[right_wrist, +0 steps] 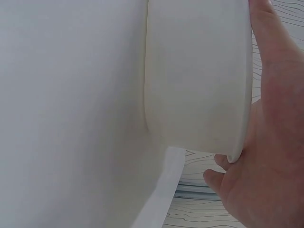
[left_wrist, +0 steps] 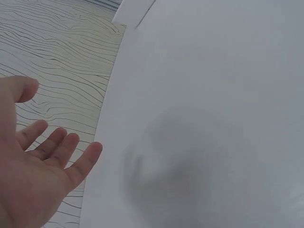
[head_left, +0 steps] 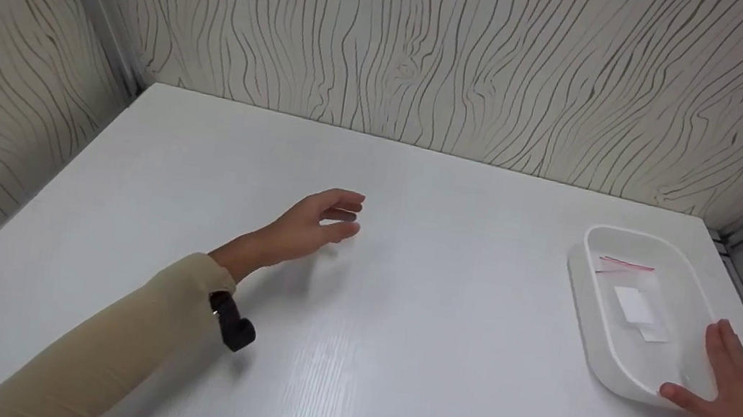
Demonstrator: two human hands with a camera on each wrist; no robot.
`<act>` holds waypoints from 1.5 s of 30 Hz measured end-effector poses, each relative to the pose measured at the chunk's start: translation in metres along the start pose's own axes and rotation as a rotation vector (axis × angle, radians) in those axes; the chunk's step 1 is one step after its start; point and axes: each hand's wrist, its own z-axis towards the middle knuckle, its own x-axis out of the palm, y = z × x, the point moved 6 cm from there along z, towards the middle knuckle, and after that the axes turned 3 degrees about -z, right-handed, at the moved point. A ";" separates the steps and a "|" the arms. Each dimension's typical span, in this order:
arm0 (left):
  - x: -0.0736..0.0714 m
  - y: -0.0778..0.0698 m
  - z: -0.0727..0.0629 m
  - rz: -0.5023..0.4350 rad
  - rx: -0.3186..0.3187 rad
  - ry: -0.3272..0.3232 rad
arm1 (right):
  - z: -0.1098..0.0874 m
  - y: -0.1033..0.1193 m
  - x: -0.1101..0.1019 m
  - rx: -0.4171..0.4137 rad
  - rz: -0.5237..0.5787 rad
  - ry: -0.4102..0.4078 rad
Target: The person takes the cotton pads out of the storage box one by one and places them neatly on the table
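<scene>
A white plastic tub (head_left: 603, 343) with rounded corners stands on the right side of the table. In it lie a clear zip bag (head_left: 624, 271) with a red strip and a small white card (head_left: 633, 305). My right hand (head_left: 740, 402) rests on the tub's near right corner, thumb at the near rim and fingers spread over the right rim. In the right wrist view the rim lies against the palm of that hand (right_wrist: 270, 156). My left hand (head_left: 304, 224) hovers over the middle of the table, fingers loosely bent, holding nothing; its palm shows in the left wrist view.
The white table (head_left: 408, 359) is bounded by wood-grain patterned panels (head_left: 409, 46) at the back and sides. Grey metal posts (head_left: 106, 4) stand at the corners. A black strap device (head_left: 232, 323) sits on the left wrist, at the beige sleeve (head_left: 113, 339).
</scene>
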 end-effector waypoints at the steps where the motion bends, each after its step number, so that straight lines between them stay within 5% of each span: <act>1: 0.000 0.000 0.000 -0.015 -0.008 0.000 | 0.000 0.001 0.001 -0.004 0.006 0.002; 13: 0.006 -0.003 0.000 -0.083 -0.062 -0.004 | 0.008 0.026 0.007 0.045 0.019 0.062; 20: 0.010 -0.008 0.003 -0.125 -0.039 0.019 | 0.010 0.047 0.011 -0.002 0.022 0.046; 45: 0.038 -0.045 0.028 -0.044 -0.008 0.063 | 0.021 0.118 0.031 0.009 0.017 0.033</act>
